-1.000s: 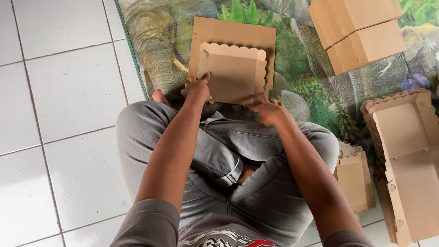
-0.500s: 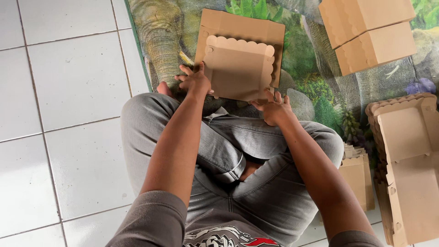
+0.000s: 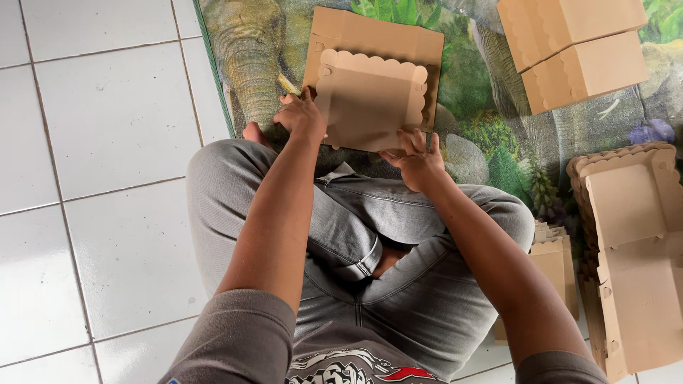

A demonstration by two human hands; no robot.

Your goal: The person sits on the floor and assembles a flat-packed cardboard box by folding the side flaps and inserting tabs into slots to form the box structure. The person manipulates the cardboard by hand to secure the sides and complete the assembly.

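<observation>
Box: a flat brown cardboard box with scalloped flap edges is held just past the knees, over the mat, its lower flap folded up toward the camera.
Left hand: the left hand is closed on the box's left edge, fingers curled around the cardboard.
Right hand: the right hand is pinched on the lower right corner of the box, thumb and fingers bent against the flap.
Mat: a smooth printed mat showing an elephant and green plants is spread under the box; its edge is trimmed in green.
Floor: glossy white square tiles with grey grout lines are seen to the left.
Folded boxes: two finished boxes, plain brown with scalloped lids, are stacked at the top right, one atop the other.
Blanks: one pile of unfolded die-cut blanks is laid at the right edge, matte, with wavy edges and small tabs; the sheet count cannot be told.
Small pile: a second, smaller pile of cardboard pieces is lying beside the right knee.
Legs: grey jeans are worn, legs crossed.
</observation>
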